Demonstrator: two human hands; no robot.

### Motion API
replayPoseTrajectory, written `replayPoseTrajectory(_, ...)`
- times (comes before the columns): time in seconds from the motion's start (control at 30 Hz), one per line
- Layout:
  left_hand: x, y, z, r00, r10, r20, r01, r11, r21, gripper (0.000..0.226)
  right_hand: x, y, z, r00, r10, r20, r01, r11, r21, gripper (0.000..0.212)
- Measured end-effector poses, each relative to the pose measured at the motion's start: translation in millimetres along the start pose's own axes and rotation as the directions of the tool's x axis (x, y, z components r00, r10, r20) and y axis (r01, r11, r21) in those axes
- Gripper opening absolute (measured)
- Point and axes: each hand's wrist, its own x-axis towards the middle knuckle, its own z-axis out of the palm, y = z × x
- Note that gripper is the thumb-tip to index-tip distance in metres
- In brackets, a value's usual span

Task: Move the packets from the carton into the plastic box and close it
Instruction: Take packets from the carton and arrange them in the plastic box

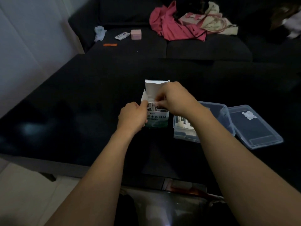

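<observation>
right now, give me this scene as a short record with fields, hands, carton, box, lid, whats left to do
left hand: grips the side of the carton
right hand: fingers curled into the open top of the carton, on the packets
carton: upright on the dark table, flaps open, packets showing inside
plastic box: right of the carton, open, some packets already inside
lid: off, lying right of the box
left to do: move remaining packets, close box

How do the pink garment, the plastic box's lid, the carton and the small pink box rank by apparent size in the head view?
1. pink garment, though it lies farthest away
2. lid
3. carton, partly hidden by both hands, so its place against the lid is unsure
4. small pink box, clearly smallest
</observation>
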Motion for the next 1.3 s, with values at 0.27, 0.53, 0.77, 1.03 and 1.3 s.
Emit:
replayPoseTrajectory(0.27,-14,17,-4,0.87,0.178,-0.459,-0.227,0.973,-0.053,0.049,-20,3,-34,0.982,-0.039,-0.185,0.077,0.977,0.2,0.007)
replayPoseTrajectory(0.53,-28,30,12,0.66,0.626,-0.415,-0.715,0.694,-0.089,0.029,-50,7,-79,0.983,-0.021,-0.185,0.101,0.893,0.438,0.006)
replayPoseTrajectory(0.77,-59,54,34,0.897,0.183,0.403,0.14,0.748,-0.649,0.06,-67,22,-78,0.999,-0.014,-0.047,0.033,0.901,0.433,0.004)
replayPoseTrajectory(1.03,-56,56,53,0.856,0.022,0.517,0.339,0.73,-0.593,0.066,-75,35,-67,0.992,0.123,-0.038,-0.09,0.877,0.473,0.02)
replayPoseTrajectory(1.3,-53,51,63,0.875,0.055,0.481,0.224,0.835,-0.502,0.083,-77,38,-63,0.997,0.077,0.004,-0.073,0.924,0.377,0.008)
